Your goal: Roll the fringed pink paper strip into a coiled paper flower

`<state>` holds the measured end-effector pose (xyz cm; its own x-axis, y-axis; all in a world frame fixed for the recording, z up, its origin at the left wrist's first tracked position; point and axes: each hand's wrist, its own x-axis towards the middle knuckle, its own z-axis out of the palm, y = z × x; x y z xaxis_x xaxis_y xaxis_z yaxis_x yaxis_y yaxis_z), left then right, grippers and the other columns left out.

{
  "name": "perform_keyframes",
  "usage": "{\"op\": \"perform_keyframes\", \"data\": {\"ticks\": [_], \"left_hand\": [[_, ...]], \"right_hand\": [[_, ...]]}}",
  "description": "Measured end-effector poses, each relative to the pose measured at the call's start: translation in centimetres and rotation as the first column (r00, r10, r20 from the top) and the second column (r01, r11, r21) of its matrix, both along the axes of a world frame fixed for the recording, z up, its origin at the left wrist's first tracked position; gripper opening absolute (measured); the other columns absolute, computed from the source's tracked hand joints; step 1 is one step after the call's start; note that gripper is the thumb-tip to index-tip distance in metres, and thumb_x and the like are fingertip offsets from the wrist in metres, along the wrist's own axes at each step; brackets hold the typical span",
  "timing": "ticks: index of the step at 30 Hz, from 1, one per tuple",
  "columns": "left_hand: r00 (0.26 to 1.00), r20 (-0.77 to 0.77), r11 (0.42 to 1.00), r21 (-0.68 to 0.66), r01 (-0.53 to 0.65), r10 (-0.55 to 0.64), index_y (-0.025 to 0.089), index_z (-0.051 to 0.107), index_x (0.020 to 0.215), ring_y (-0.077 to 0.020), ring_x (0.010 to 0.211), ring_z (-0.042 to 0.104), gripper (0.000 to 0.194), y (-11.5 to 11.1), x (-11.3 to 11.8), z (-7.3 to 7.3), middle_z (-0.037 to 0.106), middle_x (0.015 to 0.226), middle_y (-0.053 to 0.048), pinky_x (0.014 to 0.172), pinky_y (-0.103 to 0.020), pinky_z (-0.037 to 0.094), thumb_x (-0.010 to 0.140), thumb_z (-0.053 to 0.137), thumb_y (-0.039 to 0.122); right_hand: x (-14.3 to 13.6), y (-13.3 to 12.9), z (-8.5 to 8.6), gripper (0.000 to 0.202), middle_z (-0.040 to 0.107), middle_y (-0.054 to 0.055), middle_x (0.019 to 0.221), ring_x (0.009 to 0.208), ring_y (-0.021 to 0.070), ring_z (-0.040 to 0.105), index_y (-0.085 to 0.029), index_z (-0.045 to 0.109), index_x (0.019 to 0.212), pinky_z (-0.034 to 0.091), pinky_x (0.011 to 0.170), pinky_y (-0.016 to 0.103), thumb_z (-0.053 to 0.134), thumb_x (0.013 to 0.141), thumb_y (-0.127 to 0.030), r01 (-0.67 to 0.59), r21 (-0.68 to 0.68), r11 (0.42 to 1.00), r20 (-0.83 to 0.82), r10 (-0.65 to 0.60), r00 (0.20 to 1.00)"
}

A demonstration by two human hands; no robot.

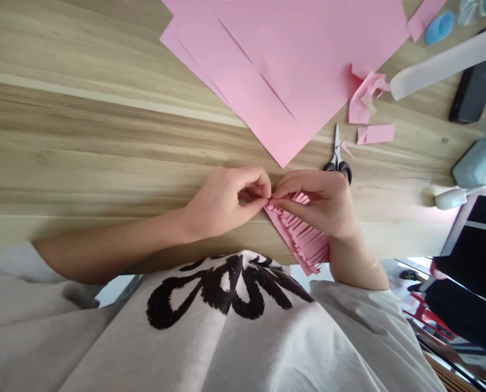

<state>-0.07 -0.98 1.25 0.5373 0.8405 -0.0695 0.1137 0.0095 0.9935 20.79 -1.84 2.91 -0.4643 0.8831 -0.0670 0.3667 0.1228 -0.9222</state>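
Between my hands is a pink fringed paper strip point(297, 234), cut into many narrow slits with a row of small curled or knotted bits along one side. My left hand point(226, 201) pinches its upper left corner between thumb and forefinger. Right beside that, my right hand point(320, 201) pinches the same end, fingertips nearly touching the left ones. The strip slants down to the right, partly hidden under my right hand, and its lower end reaches past the table's front edge. Scissors point(337, 155) with black handles lie just behind my right hand.
Large pink paper sheets point(291, 71) cover the back middle of the wooden table point(83, 136). To the right lie crumpled pink scraps point(365, 98), a small pink piece point(376, 134), a white strip point(447, 60), a black phone-like object point(477, 81), a blue ring point(439, 27) and a pale blue-grey device point(477, 163).
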Motion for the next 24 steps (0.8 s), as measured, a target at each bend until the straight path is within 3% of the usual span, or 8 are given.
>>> {"op": "perform_keyframes", "data": {"ticks": [10,17,24], "left_hand": [[1.0,0.01,1.0,0.0,0.02,-0.02,0.015,0.061,0.078,-0.0067,0.069,0.067,0.013,0.04,0.03,0.08,0.072,0.079,0.001,0.066,-0.015,0.055,0.077,0.064,0.002],[0.997,0.048,0.998,0.005,0.068,-0.068,0.014,0.062,0.078,-0.0067,0.069,0.067,0.012,0.01,0.04,0.19,0.071,0.076,0.001,0.069,-0.016,0.057,0.078,0.063,0.003],[0.995,0.046,0.996,0.015,0.083,-0.083,0.014,0.064,0.08,-0.0072,0.069,0.068,0.009,0.04,-0.04,0.24,0.072,0.076,0.002,0.069,-0.016,0.057,0.079,0.064,0.005]], "right_hand": [[0.25,0.48,-0.44,0.009,0.074,0.006,0.085,0.081,0.0185,0.069,-0.02,0.075,0.081,0.055,0.072,0.034,0.081,0.077,-0.024,-0.016,0.128,0.992,0.002,0.016,1.0],[0.38,0.57,-0.69,0.018,0.073,0.005,0.08,0.074,0.0158,0.067,-0.018,0.071,0.075,0.054,0.069,0.031,0.086,0.071,-0.027,-0.039,0.042,0.998,-0.071,0.042,0.997],[0.41,0.66,-0.73,0.02,0.072,0.003,0.076,0.072,0.0157,0.063,-0.02,0.07,0.074,0.051,0.066,0.032,0.086,0.071,-0.03,-0.042,0.12,0.992,-0.034,0.047,0.998]]}}
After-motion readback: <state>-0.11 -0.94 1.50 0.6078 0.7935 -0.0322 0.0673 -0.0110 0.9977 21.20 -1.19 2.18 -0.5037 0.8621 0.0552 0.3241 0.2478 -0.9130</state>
